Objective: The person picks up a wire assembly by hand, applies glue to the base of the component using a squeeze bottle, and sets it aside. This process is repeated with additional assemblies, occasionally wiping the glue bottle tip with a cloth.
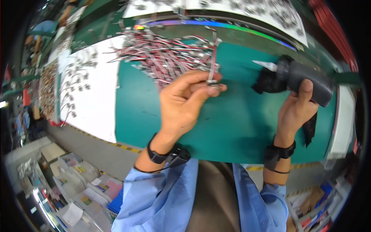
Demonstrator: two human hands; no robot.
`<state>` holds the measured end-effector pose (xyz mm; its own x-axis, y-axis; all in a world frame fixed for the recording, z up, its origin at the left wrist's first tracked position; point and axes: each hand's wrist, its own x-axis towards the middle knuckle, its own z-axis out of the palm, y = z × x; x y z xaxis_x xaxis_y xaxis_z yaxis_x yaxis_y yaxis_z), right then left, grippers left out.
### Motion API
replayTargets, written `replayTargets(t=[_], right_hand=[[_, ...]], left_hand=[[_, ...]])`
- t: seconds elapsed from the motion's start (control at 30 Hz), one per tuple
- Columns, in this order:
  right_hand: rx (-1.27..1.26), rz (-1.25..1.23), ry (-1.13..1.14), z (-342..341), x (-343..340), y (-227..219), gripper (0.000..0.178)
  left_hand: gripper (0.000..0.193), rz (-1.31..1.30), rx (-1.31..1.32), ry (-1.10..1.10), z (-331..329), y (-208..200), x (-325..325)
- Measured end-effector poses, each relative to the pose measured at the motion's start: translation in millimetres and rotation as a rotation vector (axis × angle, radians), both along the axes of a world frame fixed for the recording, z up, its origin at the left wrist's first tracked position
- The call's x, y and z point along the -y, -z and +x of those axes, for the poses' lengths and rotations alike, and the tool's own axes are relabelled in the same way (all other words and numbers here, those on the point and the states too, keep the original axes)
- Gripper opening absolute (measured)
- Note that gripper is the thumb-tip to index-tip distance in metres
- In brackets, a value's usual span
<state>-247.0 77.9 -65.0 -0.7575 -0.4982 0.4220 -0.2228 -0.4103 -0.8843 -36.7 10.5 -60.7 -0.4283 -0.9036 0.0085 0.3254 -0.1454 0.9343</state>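
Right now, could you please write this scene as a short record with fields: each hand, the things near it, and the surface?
left hand: left hand pinches a small metal-tipped wire piece between thumb and fingers, raised above the mat
right hand: right hand grips a dark grey dispenser tube with a white nozzle pointing left
near the tube: black cloth under and beside it
wire pile: heap of red and grey wire leads behind the left hand
surface: green mat; white sheet with small parts on its left
wrists: dark bands on both
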Motion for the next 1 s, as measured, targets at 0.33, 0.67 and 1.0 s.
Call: replayTargets(t=[0.33, 0.67, 1.0], right_hand=[[0.427, -0.061, -0.085, -13, 7, -2, 0.021], [0.384, -0.01, -0.101, -1, 13, -4, 0.024], [0.4, -0.006, -0.096, -6, 6, -2, 0.024]], left_hand=[[0.017, -0.522, 0.378, -0.648, 106, -50, 27], [0.015, -0.676, 1.457, -0.929, 252, 11, 150], [0.02, -0.741, 1.461, -0.86, 242, 34, 137]])
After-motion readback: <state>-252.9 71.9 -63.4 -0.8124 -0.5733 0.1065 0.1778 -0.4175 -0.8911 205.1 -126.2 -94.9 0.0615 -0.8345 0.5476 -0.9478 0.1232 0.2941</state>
